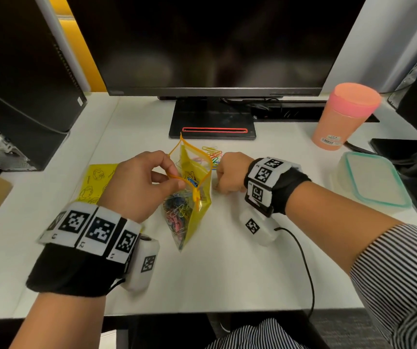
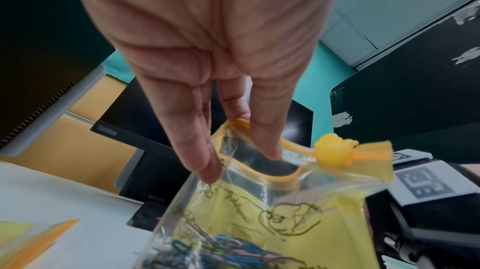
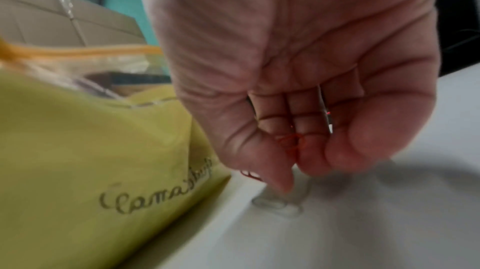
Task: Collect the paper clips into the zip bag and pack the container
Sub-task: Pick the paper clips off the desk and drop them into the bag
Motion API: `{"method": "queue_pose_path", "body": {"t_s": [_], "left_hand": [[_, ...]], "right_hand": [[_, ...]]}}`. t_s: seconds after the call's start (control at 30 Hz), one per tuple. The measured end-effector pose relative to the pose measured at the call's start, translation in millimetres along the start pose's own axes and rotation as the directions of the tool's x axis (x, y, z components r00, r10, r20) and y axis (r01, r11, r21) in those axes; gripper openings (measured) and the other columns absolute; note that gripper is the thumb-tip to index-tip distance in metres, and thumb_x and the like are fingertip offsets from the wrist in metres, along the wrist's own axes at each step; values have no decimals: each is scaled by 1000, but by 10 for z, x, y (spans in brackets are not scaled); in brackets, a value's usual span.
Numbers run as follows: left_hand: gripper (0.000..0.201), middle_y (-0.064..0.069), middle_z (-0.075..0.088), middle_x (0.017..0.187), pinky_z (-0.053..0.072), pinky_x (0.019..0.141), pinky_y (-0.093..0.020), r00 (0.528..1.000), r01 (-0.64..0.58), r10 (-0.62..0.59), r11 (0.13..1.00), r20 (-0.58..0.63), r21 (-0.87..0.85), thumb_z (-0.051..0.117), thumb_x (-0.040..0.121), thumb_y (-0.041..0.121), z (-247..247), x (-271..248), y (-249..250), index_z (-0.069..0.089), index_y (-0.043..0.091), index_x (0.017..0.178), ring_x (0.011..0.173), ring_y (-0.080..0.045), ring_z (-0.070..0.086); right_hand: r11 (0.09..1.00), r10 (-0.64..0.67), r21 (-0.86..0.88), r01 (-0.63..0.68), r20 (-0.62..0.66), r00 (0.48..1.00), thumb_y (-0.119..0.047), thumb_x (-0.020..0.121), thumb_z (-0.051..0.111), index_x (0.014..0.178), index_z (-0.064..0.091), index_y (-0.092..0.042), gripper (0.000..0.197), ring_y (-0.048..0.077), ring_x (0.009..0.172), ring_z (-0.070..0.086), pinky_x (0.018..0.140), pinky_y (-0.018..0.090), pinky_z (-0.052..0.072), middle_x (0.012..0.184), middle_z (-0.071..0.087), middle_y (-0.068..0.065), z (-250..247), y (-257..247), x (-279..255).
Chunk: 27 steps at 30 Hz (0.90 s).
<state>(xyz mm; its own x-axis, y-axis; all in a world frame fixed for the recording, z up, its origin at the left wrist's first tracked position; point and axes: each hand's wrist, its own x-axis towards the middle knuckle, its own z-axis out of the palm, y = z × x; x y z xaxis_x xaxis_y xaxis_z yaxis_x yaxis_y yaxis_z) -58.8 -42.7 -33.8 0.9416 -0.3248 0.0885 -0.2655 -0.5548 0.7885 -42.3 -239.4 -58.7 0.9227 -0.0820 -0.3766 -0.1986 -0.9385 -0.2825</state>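
Paper clips [image 1: 212,153] remain on tabletop [image 1: 227,260]; your left hand [image 1: 137,182] pinches zip bag [image 1: 189,197] open, right hand [image 1: 230,172] clenched round clips; drop them in next.

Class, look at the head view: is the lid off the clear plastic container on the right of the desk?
No. The clear container sits by the desk's right edge with its teal-rimmed lid on top.
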Motion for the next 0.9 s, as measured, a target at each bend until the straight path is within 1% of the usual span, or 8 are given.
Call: {"method": "queue_pose_path", "body": {"t_s": [0.2, 0.3, 0.37, 0.43, 0.47, 0.57, 0.77, 0.9], "left_hand": [[14, 22, 55, 90, 46, 73, -19, 1000, -7, 7, 1000, -17, 6, 76, 72, 20, -35, -5, -37, 63, 19, 77, 80, -5, 66], [14, 23, 55, 89, 45, 72, -18, 1000, -9, 9, 1000, -17, 7, 76, 72, 20, -37, 2, -52, 63, 19, 77, 81, -4, 66], [14, 24, 54, 89, 45, 71, -17, 1000, -8, 9, 1000, -17, 8, 76, 72, 21, -34, 5, -49, 63, 19, 77, 81, -3, 66], [14, 24, 54, 88, 45, 71, -17, 1000, -10, 10, 1000, -16, 12, 76, 72, 21, -33, 3, -45, 63, 19, 77, 81, -3, 65], [14, 24, 54, 88, 45, 71, -17, 1000, -10, 10, 1000, -16, 12, 76, 72, 21, -35, 1, -45, 63, 19, 77, 81, -3, 65], [13, 23, 54, 87, 45, 71, -17, 1000, -14, 15, 1000, -18, 16, 76, 73, 21, -41, -2, -44, 63, 19, 77, 81, -3, 65], [14, 22, 54, 87, 44, 68, -14, 1000, -20, 21, 999, -21, 27, 76, 73, 21, -45, -5, -50, 63, 20, 77, 78, -1, 64], [13, 23, 53, 86, 43, 67, -13, 1000, -17, 18, 1000, -17, 25, 75, 73, 20, -35, 1, -37, 63, 19, 78, 79, -2, 65]], "right_hand": [[995, -15, -99, 19, 48, 999, -12, 69, 73, 98, 71, -1, 31, 24, 75, 61, 56, 25, 47, 86, 67, 11, -7, -12, 40], [994, -37, -97, 41, 40, 998, -17, 74, 76, 104, 71, -3, 33, 28, 91, 68, 68, 31, 55, 103, 71, 14, -72, 27, 2], [996, -47, -69, 48, 16, 999, -16, 74, 77, 103, 72, -5, 32, 26, 87, 67, 73, 32, 57, 101, 71, 12, -100, 31, -23], [996, -72, -46, 72, -10, 997, -14, 75, 75, 101, 74, -9, 27, 20, 79, 62, 63, 26, 53, 97, 71, 7, -99, 10, -50], [993, -99, -60, 97, -19, 995, -14, 76, 74, 101, 74, -11, 25, 18, 81, 61, 61, 24, 49, 98, 71, 5, -83, -10, -64], [976, -159, -156, 151, -45, 986, -19, 77, 73, 102, 73, -10, 26, 23, 95, 64, 73, 25, 48, 105, 70, 6, 10, -72, -96], [976, -84, -205, 77, -30, 996, -10, 76, 73, 99, 66, -4, 24, 26, 87, 63, 67, 26, 45, 86, 58, 9, 88, -156, -22], [959, -63, -275, 65, 18, 998, -15, 75, 74, 108, 62, -5, 36, 27, 89, 64, 75, 28, 51, 92, 64, 10, 135, -161, 140]]}}
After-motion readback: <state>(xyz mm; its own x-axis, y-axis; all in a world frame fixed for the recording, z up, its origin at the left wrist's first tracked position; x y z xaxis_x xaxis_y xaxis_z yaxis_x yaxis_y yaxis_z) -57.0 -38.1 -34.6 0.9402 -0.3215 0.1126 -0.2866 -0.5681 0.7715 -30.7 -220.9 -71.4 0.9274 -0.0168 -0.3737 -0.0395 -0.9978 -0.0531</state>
